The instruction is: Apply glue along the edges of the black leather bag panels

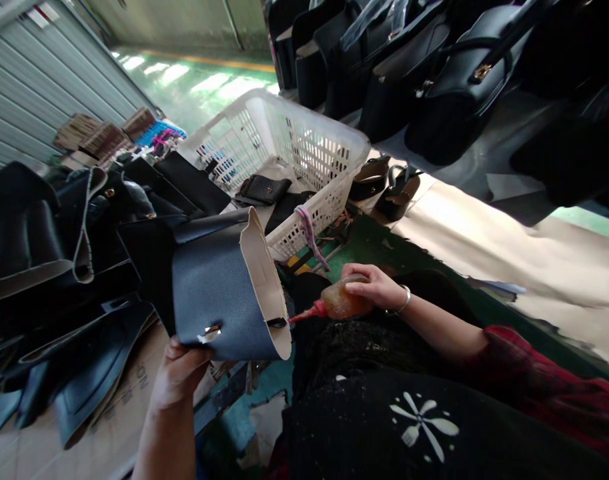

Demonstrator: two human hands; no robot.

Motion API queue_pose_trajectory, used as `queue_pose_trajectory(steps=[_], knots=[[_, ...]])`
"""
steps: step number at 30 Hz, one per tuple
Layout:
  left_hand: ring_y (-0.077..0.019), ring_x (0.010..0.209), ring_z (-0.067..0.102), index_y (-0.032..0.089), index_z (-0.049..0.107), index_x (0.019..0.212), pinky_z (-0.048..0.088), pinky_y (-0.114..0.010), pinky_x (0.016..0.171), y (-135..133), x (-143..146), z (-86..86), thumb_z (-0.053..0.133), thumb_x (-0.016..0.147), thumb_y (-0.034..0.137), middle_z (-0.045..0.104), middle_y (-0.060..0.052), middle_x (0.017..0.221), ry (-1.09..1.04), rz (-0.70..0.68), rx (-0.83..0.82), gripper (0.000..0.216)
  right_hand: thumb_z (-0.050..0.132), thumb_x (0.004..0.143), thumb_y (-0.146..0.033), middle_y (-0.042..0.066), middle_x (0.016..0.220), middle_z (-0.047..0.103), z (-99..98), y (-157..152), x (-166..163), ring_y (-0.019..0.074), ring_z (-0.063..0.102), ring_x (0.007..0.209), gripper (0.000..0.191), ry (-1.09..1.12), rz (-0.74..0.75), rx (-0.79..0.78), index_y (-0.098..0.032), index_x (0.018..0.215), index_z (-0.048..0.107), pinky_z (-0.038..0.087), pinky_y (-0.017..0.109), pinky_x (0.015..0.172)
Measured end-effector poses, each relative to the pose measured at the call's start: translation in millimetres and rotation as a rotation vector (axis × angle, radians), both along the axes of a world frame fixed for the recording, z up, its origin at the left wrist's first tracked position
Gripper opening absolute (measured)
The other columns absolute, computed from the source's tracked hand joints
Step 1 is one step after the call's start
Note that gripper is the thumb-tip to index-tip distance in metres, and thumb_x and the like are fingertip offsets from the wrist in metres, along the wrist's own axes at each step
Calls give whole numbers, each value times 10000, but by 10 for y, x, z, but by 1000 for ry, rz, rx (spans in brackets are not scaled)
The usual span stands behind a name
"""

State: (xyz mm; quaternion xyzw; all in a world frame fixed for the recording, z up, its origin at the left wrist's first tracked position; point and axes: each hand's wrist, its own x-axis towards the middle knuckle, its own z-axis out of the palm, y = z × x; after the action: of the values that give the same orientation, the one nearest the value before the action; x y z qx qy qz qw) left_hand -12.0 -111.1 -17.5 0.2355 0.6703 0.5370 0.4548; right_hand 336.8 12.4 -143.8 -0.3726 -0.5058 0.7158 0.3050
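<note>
- Bag shell (219,293): a curved panel of dark leather-like material with a pale inner face is being held up at the centre of the scene, its open edge turning toward the right; two small cut-outs are showing near its lower edge.
- Left hand (177,370): it is gripping the bag shell from below, fingers closing on the near lower edge.
- Glue bottle (337,303): a soft amber bottle with a red nozzle is lying almost level just right of the bag shell, its tip pointing left and reaching the shell's pale rim.
- Right hand (377,285): it is clasping the glue bottle from above, fingers wrapping round the body; a bangle (403,301) is sitting on the wrist and a red sleeve (529,380) is covering the forearm.
- White basket (324,143): a perforated plastic crate is standing beyond the bag shell, holding small dark pieces.
- Pile of dark panels (59,267): cut pieces are lying heaped at the left.
- Finished black handbags (434,73): they are standing in a row along the far right.
- Dark apron (384,413): it is covering the person's lap in the near foreground, bearing a white flower mark.
</note>
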Motion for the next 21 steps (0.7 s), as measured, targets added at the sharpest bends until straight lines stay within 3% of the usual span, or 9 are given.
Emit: queue_pose_trajectory(steps=[15,21], knots=[[-145,481,626,209,749,517,549,-224,530,-36,40,7,795,296,93,704,-24,544,2,39,-7,254,847,582,-670,-11,689,572,-11,-16,32,133,481,620,567,0,-156,2,-179,763,629,369,263,575],[-156,519,654,202,760,531,562,-221,559,-2,84,55,780,284,91,722,-33,571,-5,53,-40,271,829,611,-680,-30,648,536,-19,-85,-30,114,443,579,564,14,-57,-10,-174,739,616,333,256,552]])
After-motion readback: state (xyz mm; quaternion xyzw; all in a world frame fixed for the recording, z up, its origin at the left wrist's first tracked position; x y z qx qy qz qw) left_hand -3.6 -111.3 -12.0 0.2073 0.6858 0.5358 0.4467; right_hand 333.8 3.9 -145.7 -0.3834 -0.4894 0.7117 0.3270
